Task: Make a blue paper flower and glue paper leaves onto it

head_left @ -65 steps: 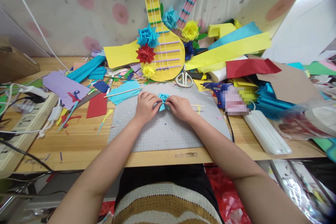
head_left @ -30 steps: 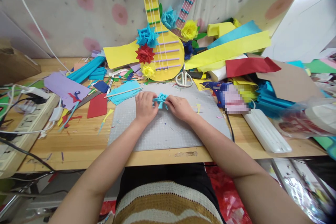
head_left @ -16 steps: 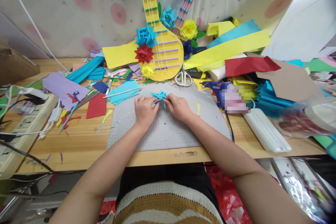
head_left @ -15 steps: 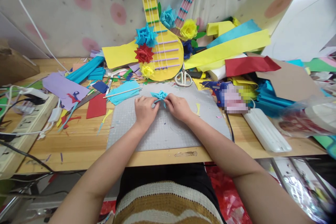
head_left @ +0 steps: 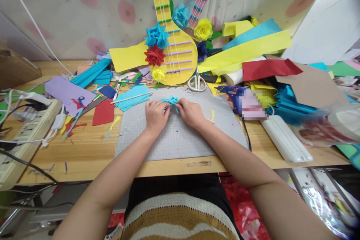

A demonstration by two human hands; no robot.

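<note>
A small light-blue paper flower (head_left: 170, 101) is pinched between both my hands above the grey cutting mat (head_left: 180, 138). My left hand (head_left: 155, 114) grips its left side with curled fingers. My right hand (head_left: 191, 112) closes on its right side, thumb and fingers pressed to the paper. A thin strip of the same blue paper hangs down between my fingertips.
White-handled scissors (head_left: 197, 83) lie beyond the mat. A yellow paper guitar (head_left: 180, 58) with paper flowers leans on the wall. A blue glue gun (head_left: 232, 93), a white box (head_left: 285, 138), coloured paper sheets, a power strip (head_left: 25, 127) and cables crowd the table.
The blue flower has been turned in my fingers and moved slightly farther from me; both hands stay closed on it over the mat.
</note>
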